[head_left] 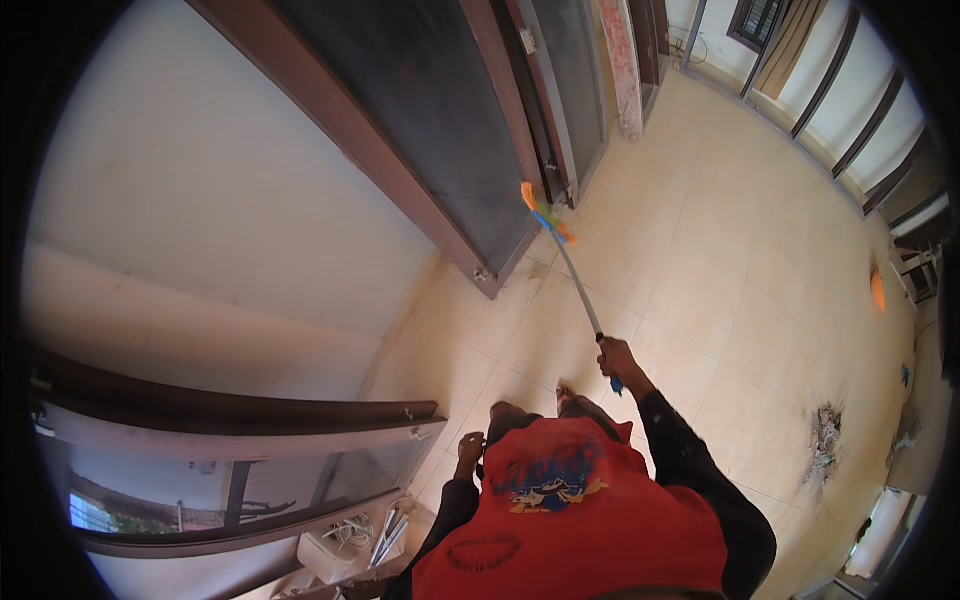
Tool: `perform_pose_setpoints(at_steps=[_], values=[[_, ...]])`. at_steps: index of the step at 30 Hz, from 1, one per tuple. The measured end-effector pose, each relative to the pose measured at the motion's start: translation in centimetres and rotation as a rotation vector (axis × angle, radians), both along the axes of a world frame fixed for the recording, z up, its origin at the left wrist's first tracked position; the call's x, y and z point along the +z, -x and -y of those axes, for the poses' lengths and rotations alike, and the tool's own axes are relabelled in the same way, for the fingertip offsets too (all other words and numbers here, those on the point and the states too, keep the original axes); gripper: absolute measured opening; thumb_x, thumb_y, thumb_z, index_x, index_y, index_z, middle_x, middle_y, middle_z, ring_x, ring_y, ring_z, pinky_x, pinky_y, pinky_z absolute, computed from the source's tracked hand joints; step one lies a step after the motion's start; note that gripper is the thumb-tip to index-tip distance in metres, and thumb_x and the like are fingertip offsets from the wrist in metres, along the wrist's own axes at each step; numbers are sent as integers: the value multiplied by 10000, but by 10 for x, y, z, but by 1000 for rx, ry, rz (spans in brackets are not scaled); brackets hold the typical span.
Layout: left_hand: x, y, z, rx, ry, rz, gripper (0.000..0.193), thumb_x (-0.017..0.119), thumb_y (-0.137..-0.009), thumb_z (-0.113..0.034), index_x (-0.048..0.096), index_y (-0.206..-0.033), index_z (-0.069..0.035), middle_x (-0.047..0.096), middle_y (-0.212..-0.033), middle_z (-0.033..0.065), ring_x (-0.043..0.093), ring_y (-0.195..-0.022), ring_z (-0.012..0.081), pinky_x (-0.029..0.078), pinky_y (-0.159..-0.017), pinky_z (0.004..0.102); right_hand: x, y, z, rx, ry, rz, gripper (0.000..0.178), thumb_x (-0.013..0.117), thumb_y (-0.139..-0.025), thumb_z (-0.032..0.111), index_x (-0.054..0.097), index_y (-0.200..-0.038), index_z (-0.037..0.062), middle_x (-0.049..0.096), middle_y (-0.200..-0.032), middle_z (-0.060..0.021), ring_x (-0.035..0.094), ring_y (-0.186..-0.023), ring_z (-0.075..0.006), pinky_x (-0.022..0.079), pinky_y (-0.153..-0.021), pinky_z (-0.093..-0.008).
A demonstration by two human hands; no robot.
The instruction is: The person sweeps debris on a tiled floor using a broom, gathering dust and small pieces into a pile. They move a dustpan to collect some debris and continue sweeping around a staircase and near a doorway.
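My right hand (616,362) is closed around the lower end of a long-handled brush (577,275) with a grey stick and a blue end. The stick slants up and left, away from me. Orange, green and blue bristles (551,222) are at its far tip, by the foot of a brown-framed door (510,115) with a dark panel. Whether they touch the frame I cannot tell. My left hand (470,446) hangs low beside my left leg, its fingers curled with nothing visible in them.
A pale wall (230,150) runs along the left. Below it stands a brown frame with glass (330,470), near a white box with cables (340,545). On the tiled floor (700,270) at right lie a debris pile (825,445) and an orange object (878,291).
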State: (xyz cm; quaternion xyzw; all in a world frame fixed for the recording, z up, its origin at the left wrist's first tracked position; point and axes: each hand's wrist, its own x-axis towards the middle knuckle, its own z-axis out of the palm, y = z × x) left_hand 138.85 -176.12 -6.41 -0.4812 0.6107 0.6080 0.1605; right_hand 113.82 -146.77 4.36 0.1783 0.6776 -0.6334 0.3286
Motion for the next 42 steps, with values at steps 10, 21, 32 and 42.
perform_pose_setpoints(at_steps=[10,21,32,42], values=[[-85,-53,95,54,-465,-84,219,528,-700,-230,536,-845,-66,535,-619,35,494,-456,129,387,-397,252,217,-68,30,-55,341,73,62,412,-802,130,418,-861,113,312,-488,61,242,-341,-1,178,-273,-142],[-59,-17,121,-83,-238,-139,288,383,-757,-274,477,-971,-107,527,-805,54,506,-668,168,401,-565,326,345,-110,40,-142,399,-201,508,489,-730,92,260,-1175,7,306,-508,47,225,-321,14,162,-241,-129],[-65,-18,109,-121,-284,-153,365,351,-752,-342,502,-968,-90,542,-775,53,519,-629,201,408,-530,337,420,-118,37,-42,361,-270,645,581,-695,142,200,-1203,28,287,-485,31,245,-299,-16,181,-247,-163],[-164,-4,155,-150,-532,-239,410,323,-745,-357,464,-1014,-82,529,-826,88,513,-685,244,398,-576,386,461,-51,92,-263,405,-956,417,418,-802,181,300,-1176,37,317,-525,14,236,-320,-19,182,-245,-145]])
